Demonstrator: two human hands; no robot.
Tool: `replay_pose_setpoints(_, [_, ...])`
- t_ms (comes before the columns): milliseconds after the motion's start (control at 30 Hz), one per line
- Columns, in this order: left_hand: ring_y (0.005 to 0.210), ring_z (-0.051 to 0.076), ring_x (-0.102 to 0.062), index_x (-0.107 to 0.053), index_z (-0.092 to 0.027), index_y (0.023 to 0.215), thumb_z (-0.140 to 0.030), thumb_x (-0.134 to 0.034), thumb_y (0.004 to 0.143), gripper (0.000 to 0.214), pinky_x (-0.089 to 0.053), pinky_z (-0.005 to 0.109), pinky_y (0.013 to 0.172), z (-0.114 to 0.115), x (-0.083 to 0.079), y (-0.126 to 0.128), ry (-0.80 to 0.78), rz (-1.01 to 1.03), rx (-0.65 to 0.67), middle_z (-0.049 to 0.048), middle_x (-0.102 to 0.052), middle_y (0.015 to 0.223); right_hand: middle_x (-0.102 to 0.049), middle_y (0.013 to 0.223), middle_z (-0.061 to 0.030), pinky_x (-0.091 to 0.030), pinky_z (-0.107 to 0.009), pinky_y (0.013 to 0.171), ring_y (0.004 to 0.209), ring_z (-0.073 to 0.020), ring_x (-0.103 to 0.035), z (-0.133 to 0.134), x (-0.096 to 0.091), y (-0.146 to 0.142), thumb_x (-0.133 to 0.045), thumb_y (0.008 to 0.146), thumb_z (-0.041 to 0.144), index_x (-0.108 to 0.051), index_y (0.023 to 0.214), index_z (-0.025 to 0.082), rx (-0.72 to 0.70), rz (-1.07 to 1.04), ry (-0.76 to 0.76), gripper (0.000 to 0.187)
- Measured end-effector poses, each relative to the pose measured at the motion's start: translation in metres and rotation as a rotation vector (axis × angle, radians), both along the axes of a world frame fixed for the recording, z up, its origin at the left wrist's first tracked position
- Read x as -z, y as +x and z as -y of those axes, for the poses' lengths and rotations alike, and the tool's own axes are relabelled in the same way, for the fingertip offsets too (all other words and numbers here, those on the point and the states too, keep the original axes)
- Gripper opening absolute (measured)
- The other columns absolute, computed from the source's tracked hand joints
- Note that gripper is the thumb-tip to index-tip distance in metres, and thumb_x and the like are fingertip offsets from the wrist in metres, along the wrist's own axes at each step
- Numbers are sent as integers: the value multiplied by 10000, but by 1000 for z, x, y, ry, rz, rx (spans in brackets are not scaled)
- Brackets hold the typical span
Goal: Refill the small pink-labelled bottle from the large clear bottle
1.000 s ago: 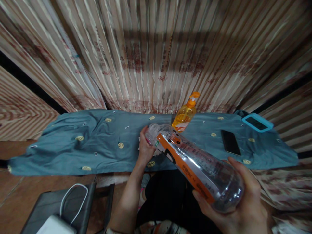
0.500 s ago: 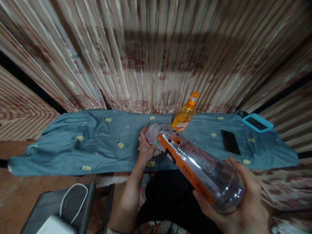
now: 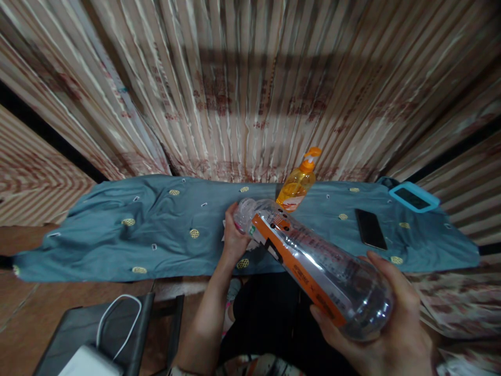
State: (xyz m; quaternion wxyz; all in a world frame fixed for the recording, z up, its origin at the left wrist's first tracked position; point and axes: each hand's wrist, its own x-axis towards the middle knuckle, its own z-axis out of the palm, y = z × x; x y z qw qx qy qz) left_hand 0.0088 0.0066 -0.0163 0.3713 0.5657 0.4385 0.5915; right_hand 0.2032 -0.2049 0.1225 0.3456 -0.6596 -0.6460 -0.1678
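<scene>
A large clear plastic bottle (image 3: 332, 277) with an orange label lies tilted between my hands, its base toward me and its neck pointing away. My right hand (image 3: 387, 324) cups the base from below, fingers wrapped round it. At the far end, the fingers of my left hand (image 3: 234, 237) close round the bottle's neck and cap, just above the blue-green cloth (image 3: 156, 230). What lies under the left hand is hidden.
An orange pump bottle (image 3: 298, 183) stands on the cloth behind the clear bottle. A dark phone (image 3: 370, 228) and a blue-cased device (image 3: 413, 197) lie at the right. Striped curtains hang behind. A dark stool (image 3: 78, 334) with a white charger and cable sits lower left.
</scene>
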Motion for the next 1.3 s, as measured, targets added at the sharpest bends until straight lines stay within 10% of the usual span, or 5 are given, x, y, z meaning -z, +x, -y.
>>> replay_pose_setpoints(1300, [1243, 318, -686, -446, -215, 1431, -344, -931, 628, 948, -541, 496, 1126, 0, 0, 0, 9, 12, 19, 143, -649, 1379, -519, 1492, -119, -591, -276, 820, 1100, -226, -656, 3, -5, -10, -660, 957, 697, -358, 1646, 172, 49, -76, -41, 917])
